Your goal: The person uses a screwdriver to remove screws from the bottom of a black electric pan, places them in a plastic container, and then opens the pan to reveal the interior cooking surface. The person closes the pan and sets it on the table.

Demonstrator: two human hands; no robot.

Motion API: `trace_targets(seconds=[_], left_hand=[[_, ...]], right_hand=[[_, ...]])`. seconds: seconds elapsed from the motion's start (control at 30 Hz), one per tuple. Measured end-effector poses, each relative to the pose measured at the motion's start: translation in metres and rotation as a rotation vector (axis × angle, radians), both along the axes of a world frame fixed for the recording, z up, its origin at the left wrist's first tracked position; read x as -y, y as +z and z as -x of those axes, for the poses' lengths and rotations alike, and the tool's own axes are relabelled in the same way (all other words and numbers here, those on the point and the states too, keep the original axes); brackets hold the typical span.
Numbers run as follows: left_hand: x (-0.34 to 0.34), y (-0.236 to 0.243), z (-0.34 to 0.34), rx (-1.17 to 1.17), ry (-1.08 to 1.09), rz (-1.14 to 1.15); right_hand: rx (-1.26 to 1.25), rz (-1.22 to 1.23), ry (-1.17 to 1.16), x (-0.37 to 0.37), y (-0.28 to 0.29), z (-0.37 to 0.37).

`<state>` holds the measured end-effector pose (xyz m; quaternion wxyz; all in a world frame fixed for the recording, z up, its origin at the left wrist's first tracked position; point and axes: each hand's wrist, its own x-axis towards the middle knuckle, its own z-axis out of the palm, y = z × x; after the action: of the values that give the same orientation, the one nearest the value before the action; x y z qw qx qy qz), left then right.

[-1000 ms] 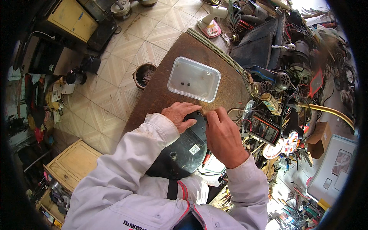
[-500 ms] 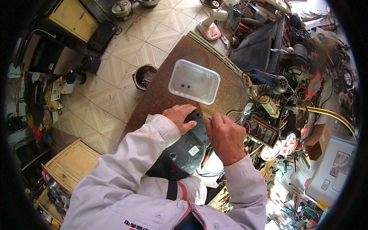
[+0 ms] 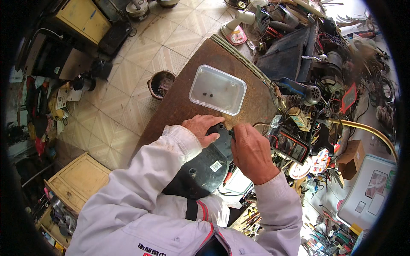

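A dark plastic housing (image 3: 197, 173) with a rounded end and a small white label lies before me, reaching from my lap to the bench edge. My left hand (image 3: 200, 128) is closed round its narrow far end, thumb on the near side. My right hand (image 3: 253, 147) grips a screwdriver (image 3: 227, 129); its handle is mostly hidden in the fingers. The thin shaft points left at the end under my left hand, but I cannot tell whether the tip sits in a screw. Beyond both hands, a clear plastic tub (image 3: 218, 87) holds two small dark pieces.
The tub stands on a rusty brown bench (image 3: 166, 113). A multimeter (image 3: 290, 145), a heat gun (image 3: 309, 93) and cluttered tools crowd the right side. A bucket (image 3: 161, 83) stands on the tiled floor left of the bench. A fan (image 3: 256, 21) is at the far end.
My right hand has turned and shifted slightly up, with its knuckles rolled over, and the shaft shows more clearly. My left hand keeps its hold on the housing.
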<state>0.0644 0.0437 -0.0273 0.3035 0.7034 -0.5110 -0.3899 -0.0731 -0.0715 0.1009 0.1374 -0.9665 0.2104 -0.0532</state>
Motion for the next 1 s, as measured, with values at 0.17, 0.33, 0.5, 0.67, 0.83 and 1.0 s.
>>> trace_targets(seconds=[0.17,0.33,0.5,0.67,0.83,1.0], left_hand=[[0.000,0.002,-0.001,0.014,-0.010,-0.011],[0.000,0.001,-0.002,-0.025,-0.009,0.003],[-0.001,-0.003,-0.001,-0.011,0.001,-0.060],[0.001,0.007,-0.005,-0.036,-0.030,-0.147],[0.004,0.013,-0.005,-0.044,-0.039,-0.162],[0.003,0.008,-0.007,-0.066,-0.032,-0.130]], right_hand=[[-0.342,0.066,-0.110,-0.004,0.017,-0.010],[-0.360,0.287,0.288,0.015,0.018,-0.007],[-0.621,0.464,0.654,0.016,0.024,-0.019],[-0.700,-0.227,0.046,0.026,0.009,-0.014],[-0.593,-0.627,-0.412,0.035,-0.003,-0.007],[-0.383,0.104,0.269,0.019,0.006,-0.023]])
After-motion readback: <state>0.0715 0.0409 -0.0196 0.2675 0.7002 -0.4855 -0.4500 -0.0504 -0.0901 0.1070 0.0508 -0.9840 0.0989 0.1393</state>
